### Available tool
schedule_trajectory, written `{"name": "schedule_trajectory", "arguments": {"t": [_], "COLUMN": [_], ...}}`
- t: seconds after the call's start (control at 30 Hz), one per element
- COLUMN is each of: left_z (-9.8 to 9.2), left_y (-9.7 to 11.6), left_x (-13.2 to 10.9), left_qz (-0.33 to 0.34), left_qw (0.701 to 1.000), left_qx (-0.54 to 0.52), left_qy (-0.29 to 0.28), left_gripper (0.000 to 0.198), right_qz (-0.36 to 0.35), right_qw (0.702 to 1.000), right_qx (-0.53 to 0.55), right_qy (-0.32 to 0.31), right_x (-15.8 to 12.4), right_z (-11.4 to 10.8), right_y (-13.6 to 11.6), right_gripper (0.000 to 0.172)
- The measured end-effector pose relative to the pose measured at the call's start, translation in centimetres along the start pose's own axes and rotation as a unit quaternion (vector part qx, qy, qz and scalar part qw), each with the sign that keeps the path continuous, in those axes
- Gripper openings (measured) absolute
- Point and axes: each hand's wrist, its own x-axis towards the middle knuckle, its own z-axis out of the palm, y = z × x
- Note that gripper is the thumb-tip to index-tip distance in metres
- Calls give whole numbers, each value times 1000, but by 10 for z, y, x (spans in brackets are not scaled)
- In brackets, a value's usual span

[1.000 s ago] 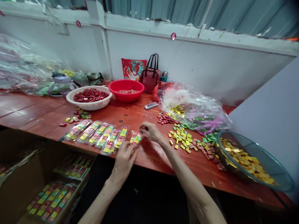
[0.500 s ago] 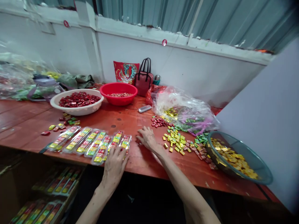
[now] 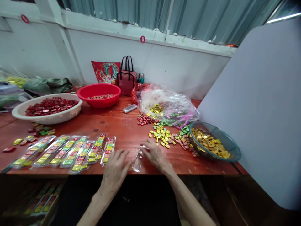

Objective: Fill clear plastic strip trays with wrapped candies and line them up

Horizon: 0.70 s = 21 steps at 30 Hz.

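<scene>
An empty clear plastic sleeve (image 3: 138,159) lies at the front edge of the red wooden table (image 3: 113,122), between my hands. My right hand (image 3: 154,153) rests on its upper end, fingers curled over it. My left hand (image 3: 115,169) lies flat just left of it, fingers spread, touching the table edge. To the left lies a row of several filled sleeves (image 3: 70,150) with red, yellow and green candies. Loose wrapped candies (image 3: 164,136) are scattered just beyond my right hand.
A white bowl of red candies (image 3: 47,108) and a red bowl (image 3: 98,94) stand at the left back. A clear bag of candies (image 3: 166,106) and a glass bowl of gold candies (image 3: 213,144) sit right. A white panel (image 3: 258,110) blocks the right side. Bags stand by the wall.
My hands let go of the last filled sleeve, now lying in the row, and came to an empty clear sleeve near the table's front edge. The view has turned to the right.
</scene>
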Motion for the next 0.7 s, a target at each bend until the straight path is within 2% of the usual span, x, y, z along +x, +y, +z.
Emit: {"name": "schedule_trajectory", "arguments": {"t": [0.1, 0.2, 0.27, 0.37, 0.43, 0.57, 0.7], "left_z": [20, 35, 38, 36, 32, 23, 23], "left_y": [30, 47, 51, 47, 40, 26, 23], "left_x": [-1, 0, 2, 5, 6, 8, 12], "left_qz": [-19, -38, -41, -35, -25, 5, 38], "left_qw": [999, 996, 995, 991, 987, 980, 976], "left_qx": [-15, -4, -8, -33, -54, -83, -97], "left_qy": [-42, -76, -95, -125, -151, -183, -191], "left_gripper": [44, 51, 44, 20, 10, 12, 14], "right_qz": [83, 144, 161, 173, 176, 174, 160], "right_qw": [993, 980, 976, 972, 971, 974, 982], "right_qx": [-69, -134, -148, -153, -148, -115, -47], "right_qy": [36, 19, 1, -36, -64, -91, -89], "right_x": [25, 49, 61, 71, 76, 83, 80], "right_z": [-20, -31, -32, -28, -26, -25, -30], "right_y": [25, 50, 63, 77, 83, 91, 87], "right_gripper": [14, 18, 18, 12, 9, 10, 13]}}
